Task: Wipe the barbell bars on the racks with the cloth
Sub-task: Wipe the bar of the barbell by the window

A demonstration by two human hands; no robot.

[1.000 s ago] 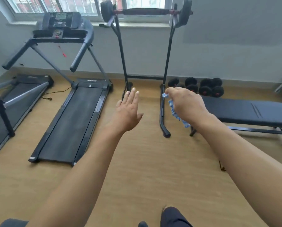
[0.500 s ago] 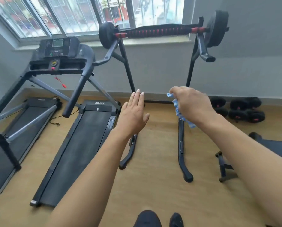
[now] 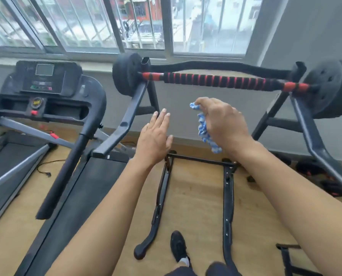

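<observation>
Wood floor (image 3: 196,196) under rack (image 3: 227,196); right hand (image 3: 224,122) grips cloth (image 3: 203,128), left hand (image 3: 154,138) flat.

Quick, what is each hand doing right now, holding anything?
Left hand: open, fingers straight, holding nothing.
Right hand: closed around the blue and white cloth, below the barbell bar and not touching it.

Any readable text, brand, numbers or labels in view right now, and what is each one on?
No text reads clearly.
Treadmill console: its screen and the button rows under it are too blurred to read.
Round yellow dial on the console: markings blurred.
Barbell bar, weight plates and cloth: no lettering visible.
</observation>
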